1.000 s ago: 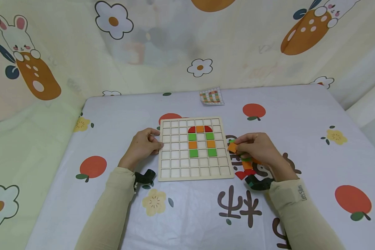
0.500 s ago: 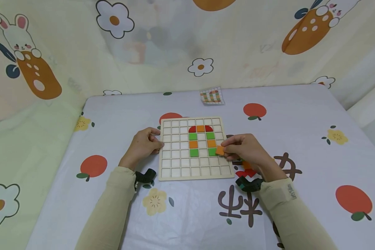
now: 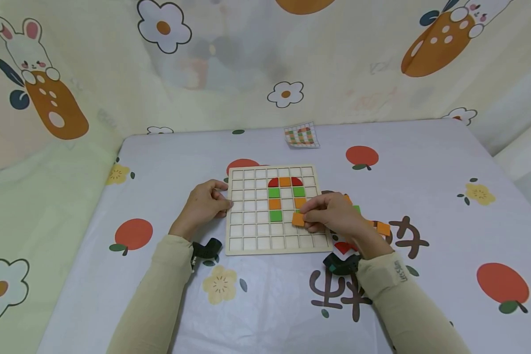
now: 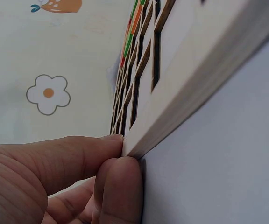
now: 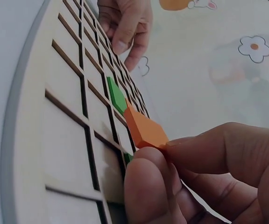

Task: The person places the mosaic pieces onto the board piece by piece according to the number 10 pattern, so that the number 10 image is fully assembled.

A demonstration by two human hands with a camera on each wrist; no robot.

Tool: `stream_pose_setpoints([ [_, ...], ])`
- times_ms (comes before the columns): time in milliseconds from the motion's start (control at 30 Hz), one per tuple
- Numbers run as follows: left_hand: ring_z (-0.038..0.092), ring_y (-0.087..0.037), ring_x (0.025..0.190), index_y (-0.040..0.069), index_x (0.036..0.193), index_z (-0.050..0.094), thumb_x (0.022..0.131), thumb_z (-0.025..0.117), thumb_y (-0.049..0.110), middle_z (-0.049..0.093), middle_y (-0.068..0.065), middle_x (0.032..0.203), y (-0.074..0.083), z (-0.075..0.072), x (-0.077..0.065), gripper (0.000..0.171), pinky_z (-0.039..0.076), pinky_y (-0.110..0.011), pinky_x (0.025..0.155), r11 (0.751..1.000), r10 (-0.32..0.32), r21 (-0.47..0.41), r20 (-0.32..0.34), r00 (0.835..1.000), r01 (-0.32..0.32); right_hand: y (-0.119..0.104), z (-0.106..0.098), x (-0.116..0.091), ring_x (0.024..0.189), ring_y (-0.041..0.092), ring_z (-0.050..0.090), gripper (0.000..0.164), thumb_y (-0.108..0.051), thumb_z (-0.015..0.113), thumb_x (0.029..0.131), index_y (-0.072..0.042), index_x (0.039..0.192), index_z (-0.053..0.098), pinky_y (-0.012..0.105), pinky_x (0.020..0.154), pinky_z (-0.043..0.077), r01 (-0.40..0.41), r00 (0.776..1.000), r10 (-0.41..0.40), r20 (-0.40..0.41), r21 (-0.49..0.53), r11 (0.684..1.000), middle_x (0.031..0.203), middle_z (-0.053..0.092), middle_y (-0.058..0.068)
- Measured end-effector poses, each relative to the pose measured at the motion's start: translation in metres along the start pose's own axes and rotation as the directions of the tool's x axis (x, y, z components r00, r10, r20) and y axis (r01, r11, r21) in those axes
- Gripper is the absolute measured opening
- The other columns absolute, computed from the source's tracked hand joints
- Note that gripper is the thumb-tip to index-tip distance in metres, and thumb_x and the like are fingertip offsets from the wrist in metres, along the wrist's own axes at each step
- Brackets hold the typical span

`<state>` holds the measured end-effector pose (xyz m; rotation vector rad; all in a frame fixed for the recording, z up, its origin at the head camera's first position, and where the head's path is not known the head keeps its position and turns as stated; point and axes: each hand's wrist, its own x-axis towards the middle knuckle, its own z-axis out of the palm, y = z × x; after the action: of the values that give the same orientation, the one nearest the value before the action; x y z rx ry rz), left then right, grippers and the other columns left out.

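Note:
A wooden grid board (image 3: 243, 244) lies on the table, with red, orange and green tiles set in its cells. My left hand (image 3: 202, 206) holds the board's left edge; in the left wrist view, thumb and finger (image 4: 120, 186) meet at its corner. Over the right half of the grid, my right hand (image 3: 336, 214) pinches an orange square tile (image 3: 298, 219) between thumb and fingers. The right wrist view shows this orange tile (image 5: 146, 130) tilted above the cells, near a green tile (image 5: 116, 95). The hand partly hides another green tile below it.
Loose orange tiles (image 3: 383, 228), a green one (image 3: 356, 208) and red pieces (image 3: 344, 247) lie on the cloth right of the board, partly behind my right hand. A small patterned card (image 3: 301, 135) stands beyond the board, near the back edge.
My right hand has moved left from the loose tiles to above the board, carrying the orange square tile. The left hand has stayed at the board's edge.

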<state>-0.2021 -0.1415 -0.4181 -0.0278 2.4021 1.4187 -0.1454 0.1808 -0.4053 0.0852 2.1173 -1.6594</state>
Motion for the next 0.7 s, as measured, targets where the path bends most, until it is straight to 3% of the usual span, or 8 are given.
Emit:
stream_pose_setpoints([
  [300, 0.066, -0.015, 0.071, 0.003, 0.135, 0.06, 0.094, 0.077, 0.007, 0.063, -0.009, 0.093, 0.002, 0.001, -0.001, 0.044, 0.057, -0.023, 0.065, 1.0, 0.001, 0.003, -0.002, 1.0, -0.001, -0.004, 0.012, 0.0, 0.074, 0.02, 0.071, 0.012, -0.003, 0.072, 0.096, 0.003, 0.106, 0.074, 0.029, 0.071, 0.063, -0.039, 0.999, 0.039, -0.006, -0.04, 0.998, 0.095, 0.07, 0.015],
  [700, 0.065, -0.014, 0.071, 0.003, 0.134, 0.059, 0.094, 0.077, 0.007, 0.063, -0.009, 0.093, -0.001, 0.001, 0.001, 0.044, 0.057, -0.023, 0.065, 1.0, 0.002, 0.005, -0.007, 1.0, -0.002, -0.005, 0.016, 0.0, 0.073, 0.019, 0.07, 0.012, -0.004, 0.071, 0.096, 0.003, 0.106, 0.075, 0.029, 0.069, 0.063, 0.011, 1.0, -0.01, 0.003, -0.134, 0.991, 0.094, 0.074, 0.013],
])
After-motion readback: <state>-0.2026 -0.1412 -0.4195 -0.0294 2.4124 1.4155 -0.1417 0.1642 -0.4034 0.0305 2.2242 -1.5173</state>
